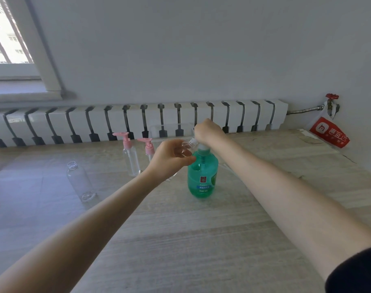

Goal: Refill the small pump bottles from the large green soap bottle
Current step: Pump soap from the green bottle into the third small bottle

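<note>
The large green soap bottle (202,176) stands upright at the table's middle. My right hand (207,132) rests on top of its white pump head, fingers curled over it. My left hand (169,157) grips a small clear bottle (189,143), tilted, its open mouth close to the pump's spout. Left of them stand two small clear bottles with pink pumps (129,153) (148,148); the second is partly hidden by my left hand. Another clear bottle without a pump (79,180) lies on its side at the left.
The wood-grain table (180,240) runs back to a white radiator (138,121) under the wall. A clear box (169,130) sits behind the bottles. A red bag (328,132) hangs below a red valve (331,97) at the far right. A window is at upper left.
</note>
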The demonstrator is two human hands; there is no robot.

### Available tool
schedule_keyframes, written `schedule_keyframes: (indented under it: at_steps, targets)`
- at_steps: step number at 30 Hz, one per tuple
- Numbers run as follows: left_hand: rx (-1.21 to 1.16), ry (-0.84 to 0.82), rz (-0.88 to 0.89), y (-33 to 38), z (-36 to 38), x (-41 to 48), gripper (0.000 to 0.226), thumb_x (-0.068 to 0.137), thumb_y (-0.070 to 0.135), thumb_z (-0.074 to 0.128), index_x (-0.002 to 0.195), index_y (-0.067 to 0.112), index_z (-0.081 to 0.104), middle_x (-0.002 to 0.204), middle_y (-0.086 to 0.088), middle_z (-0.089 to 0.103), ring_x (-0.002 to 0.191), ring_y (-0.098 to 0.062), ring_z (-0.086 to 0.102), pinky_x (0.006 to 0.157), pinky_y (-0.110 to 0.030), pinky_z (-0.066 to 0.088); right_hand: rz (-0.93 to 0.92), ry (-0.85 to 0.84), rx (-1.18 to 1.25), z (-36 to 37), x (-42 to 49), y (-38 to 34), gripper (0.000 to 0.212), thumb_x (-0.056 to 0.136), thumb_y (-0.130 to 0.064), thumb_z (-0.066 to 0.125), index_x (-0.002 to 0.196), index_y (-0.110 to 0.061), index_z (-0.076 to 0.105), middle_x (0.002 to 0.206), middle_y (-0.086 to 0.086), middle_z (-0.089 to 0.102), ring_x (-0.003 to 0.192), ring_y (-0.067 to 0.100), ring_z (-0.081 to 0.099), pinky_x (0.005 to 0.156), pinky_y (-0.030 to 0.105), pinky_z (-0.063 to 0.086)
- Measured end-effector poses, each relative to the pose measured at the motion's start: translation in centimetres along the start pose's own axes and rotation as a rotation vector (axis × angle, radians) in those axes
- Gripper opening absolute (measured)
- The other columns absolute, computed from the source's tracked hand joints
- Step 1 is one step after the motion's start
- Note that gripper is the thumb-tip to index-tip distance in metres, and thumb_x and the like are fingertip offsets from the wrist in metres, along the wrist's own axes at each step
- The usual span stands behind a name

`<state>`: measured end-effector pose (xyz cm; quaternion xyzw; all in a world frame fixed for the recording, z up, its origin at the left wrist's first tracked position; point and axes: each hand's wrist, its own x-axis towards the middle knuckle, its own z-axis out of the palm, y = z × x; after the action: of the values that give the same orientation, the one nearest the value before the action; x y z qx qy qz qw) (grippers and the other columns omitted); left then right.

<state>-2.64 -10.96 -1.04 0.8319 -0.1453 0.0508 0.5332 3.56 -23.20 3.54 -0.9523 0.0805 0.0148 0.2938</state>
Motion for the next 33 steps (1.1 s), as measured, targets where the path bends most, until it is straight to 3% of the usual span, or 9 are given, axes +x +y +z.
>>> schedule_keyframes:
  at_steps: [4, 7, 10, 14, 17, 20, 24, 30, 33]
  targets:
    - [0.009, 0.004, -0.014, -0.2, -0.1, 0.0, 0.035, 0.079, 0.009, 0.073, 0.111, 0.001, 0.063, 0.096, -0.01, 0.069, 0.088, -0.022, 0.067, 0.078, -0.027, 0.057, 0.023, 0.027, 0.067, 0.3, -0.1, 0.2, 0.042, 0.094, -0.026, 0.037, 0.13, -0.006, 0.044, 0.109, 0.009, 0.053, 0.097, 0.024, 0.056, 0.092, 0.04, 0.049]
    - [0.027, 0.016, -0.017, 0.0, 0.0, 0.0, 0.039, 0.078, 0.011, 0.075, 0.114, 0.004, 0.062, 0.097, -0.007, 0.068, 0.086, -0.017, 0.067, 0.073, -0.02, 0.056, 0.018, 0.068, 0.073, 0.4, -0.3, 0.3, 0.035, 0.093, -0.032, 0.036, 0.116, -0.009, 0.05, 0.102, 0.007, 0.055, 0.092, 0.022, 0.057, 0.088, 0.038, 0.049]
    - [0.001, 0.014, -0.042, 0.5, -0.1, 0.0, 0.042, 0.077, 0.01, 0.075, 0.116, 0.005, 0.061, 0.099, -0.007, 0.068, 0.088, -0.017, 0.067, 0.077, -0.023, 0.056, 0.015, 0.04, 0.233, -0.3, -0.4, 0.0, 0.022, 0.093, -0.027, 0.041, 0.093, -0.007, 0.05, 0.086, 0.008, 0.052, 0.078, 0.018, 0.051, 0.071, 0.028, 0.043]
    - [0.005, 0.024, -0.047, 0.9, -0.4, 0.1, 0.044, 0.076, 0.011, 0.077, 0.117, 0.006, 0.06, 0.099, -0.006, 0.068, 0.088, -0.015, 0.067, 0.076, -0.021, 0.056, -0.089, 0.093, 0.592, -1.1, -0.9, 0.1, 0.03, 0.094, -0.02, 0.038, 0.11, -0.003, 0.057, 0.111, 0.019, 0.063, 0.094, 0.027, 0.06, 0.081, 0.035, 0.048]
    - [0.01, 0.027, -0.049, 1.1, -0.4, 0.0, 0.05, 0.076, 0.01, 0.077, 0.122, 0.007, 0.056, 0.1, -0.005, 0.068, 0.089, -0.014, 0.067, 0.076, -0.021, 0.055, -0.346, 0.18, 0.46, -1.9, -1.7, 0.5, 0.03, 0.095, -0.026, 0.043, 0.112, -0.007, 0.059, 0.103, 0.008, 0.064, 0.098, 0.023, 0.06, 0.076, 0.029, 0.047]
    - [-0.014, 0.031, -0.053, 1.3, -0.6, -0.2, 0.063, 0.075, 0.009, 0.078, 0.129, 0.014, 0.047, 0.103, -0.004, 0.067, 0.09, -0.013, 0.067, 0.078, -0.024, 0.055, -0.555, -0.002, 0.137, -3.2, -2.7, 0.4, 0.026, 0.087, -0.041, 0.059, 0.099, -0.018, 0.06, 0.094, -0.006, 0.062, 0.091, 0.012, 0.059, 0.075, 0.025, 0.046]
    - [-0.003, 0.023, -0.049, 1.5, -0.4, -0.2, 0.078, 0.073, 0.005, 0.078, 0.136, 0.013, 0.033, 0.101, -0.005, 0.067, 0.092, -0.018, 0.067, 0.088, -0.039, 0.054, -0.557, -0.245, -0.309, -4.2, -3.9, -0.1, 0.041, 0.077, -0.049, 0.069, 0.106, -0.021, 0.059, 0.106, -0.003, 0.06, 0.097, 0.014, 0.057, 0.084, 0.032, 0.05]
    - [0.051, 0.022, -0.032, 1.6, -0.4, -0.2, 0.086, 0.073, 0.006, 0.078, 0.141, 0.012, 0.025, 0.108, -0.01, 0.068, 0.094, -0.019, 0.067, 0.091, -0.039, 0.053, -0.583, -0.292, -0.311, -4.4, -3.7, -0.5, 0.043, 0.073, -0.043, 0.074, 0.109, -0.021, 0.065, 0.108, -0.006, 0.062, 0.103, 0.014, 0.056, 0.091, 0.036, 0.047]
    - [0.075, 0.009, -0.006, 1.5, -0.6, -0.3, 0.084, 0.073, 0.008, 0.079, 0.139, 0.014, 0.028, 0.106, -0.007, 0.067, 0.093, -0.016, 0.066, 0.089, -0.035, 0.052, -0.595, -0.271, -0.241, -4.2, -3.5, -0.2, 0.032, 0.071, -0.04, 0.076, 0.097, -0.022, 0.069, 0.092, -0.008, 0.063, 0.091, 0.011, 0.056, 0.078, 0.03, 0.048]
